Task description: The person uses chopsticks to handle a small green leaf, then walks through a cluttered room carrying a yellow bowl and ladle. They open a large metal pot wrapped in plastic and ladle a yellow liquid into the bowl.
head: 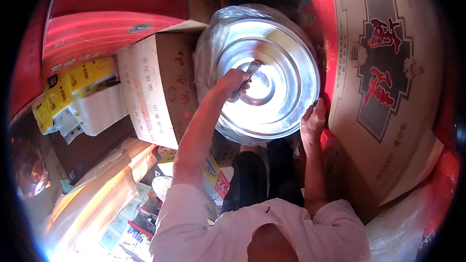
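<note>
A round, shiny metal lid [287, 112] with ringed ridges lies before me, on a vessel wrapped in clear plastic film [205, 51]. My left hand [236, 82] grips a dark bar-shaped handle [252, 68] with a metallic end, over the lid's middle. Whether this handle is fixed to the lid I cannot tell. At the lower right edge, my right hand [314, 122] holds the rim with its fingers curled against it. The vessel's body is mostly hidden by the lid and film.
A large printed carton [415, 109] stands close on the right, beside a red box [324, 18]. Left are another carton [145, 91], a red carton [116, 32] and yellow-and-white plastic packs [87, 91]. My dark-clothed legs [245, 178] are below the vessel.
</note>
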`<state>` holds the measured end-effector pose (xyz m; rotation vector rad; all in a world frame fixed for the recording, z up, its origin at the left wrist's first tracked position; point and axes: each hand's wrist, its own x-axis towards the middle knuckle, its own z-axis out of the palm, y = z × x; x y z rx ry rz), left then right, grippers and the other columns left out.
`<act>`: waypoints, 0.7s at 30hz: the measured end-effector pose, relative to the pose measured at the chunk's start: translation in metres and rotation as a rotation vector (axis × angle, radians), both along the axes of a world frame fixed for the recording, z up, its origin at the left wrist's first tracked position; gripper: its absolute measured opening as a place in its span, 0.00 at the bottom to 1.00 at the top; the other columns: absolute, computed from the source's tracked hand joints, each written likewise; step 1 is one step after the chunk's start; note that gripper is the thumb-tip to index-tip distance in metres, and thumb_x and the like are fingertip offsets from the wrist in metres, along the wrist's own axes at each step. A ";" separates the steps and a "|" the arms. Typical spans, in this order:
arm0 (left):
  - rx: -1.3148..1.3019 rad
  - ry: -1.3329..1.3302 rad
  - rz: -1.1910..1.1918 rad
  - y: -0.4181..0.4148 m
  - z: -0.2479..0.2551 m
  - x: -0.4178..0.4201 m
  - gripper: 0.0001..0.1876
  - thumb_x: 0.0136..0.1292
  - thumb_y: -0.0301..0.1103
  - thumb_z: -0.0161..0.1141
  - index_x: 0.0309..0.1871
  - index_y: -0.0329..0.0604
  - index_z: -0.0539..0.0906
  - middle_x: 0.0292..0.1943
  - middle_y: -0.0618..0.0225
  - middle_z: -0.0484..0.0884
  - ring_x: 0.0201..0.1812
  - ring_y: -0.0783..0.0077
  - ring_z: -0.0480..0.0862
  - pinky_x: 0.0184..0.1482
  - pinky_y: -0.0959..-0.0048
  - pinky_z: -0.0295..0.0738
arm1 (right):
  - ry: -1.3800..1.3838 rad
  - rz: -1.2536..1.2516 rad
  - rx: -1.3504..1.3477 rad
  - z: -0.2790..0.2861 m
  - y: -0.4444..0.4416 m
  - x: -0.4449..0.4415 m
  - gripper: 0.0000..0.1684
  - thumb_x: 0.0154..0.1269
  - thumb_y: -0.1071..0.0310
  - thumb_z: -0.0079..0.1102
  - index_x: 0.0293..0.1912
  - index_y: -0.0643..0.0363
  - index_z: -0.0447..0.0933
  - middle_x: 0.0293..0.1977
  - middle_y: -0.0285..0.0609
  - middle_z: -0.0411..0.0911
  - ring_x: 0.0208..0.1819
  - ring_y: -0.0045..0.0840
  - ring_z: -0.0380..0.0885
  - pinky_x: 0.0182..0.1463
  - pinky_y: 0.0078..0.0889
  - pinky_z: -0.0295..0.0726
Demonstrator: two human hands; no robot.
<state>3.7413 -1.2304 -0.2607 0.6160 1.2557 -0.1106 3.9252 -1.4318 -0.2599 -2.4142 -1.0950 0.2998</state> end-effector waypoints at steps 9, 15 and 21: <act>-0.110 -0.289 0.003 -0.012 0.075 -0.049 0.11 0.62 0.37 0.51 0.35 0.37 0.75 0.14 0.73 0.68 0.09 0.84 0.64 0.10 0.85 0.55 | 1.872 -0.553 0.609 0.029 -0.030 0.027 0.31 0.65 0.46 0.39 0.56 0.62 0.64 0.52 0.46 0.67 0.54 0.32 0.66 0.58 0.34 0.62; 0.037 -0.446 -0.094 -0.047 0.133 -0.021 0.13 0.63 0.41 0.51 0.32 0.39 0.74 0.14 0.74 0.68 0.09 0.86 0.63 0.10 0.84 0.55 | 1.809 -0.280 0.554 0.090 -0.046 0.038 0.28 0.65 0.50 0.44 0.54 0.63 0.66 0.49 0.47 0.70 0.50 0.31 0.69 0.55 0.35 0.67; 0.096 -0.413 -0.040 -0.068 0.199 -0.034 0.11 0.61 0.36 0.49 0.31 0.35 0.73 0.14 0.72 0.70 0.10 0.83 0.68 0.12 0.84 0.62 | 1.615 -0.135 0.381 0.113 -0.041 0.044 0.27 0.65 0.51 0.44 0.53 0.63 0.67 0.47 0.47 0.72 0.48 0.31 0.70 0.53 0.35 0.68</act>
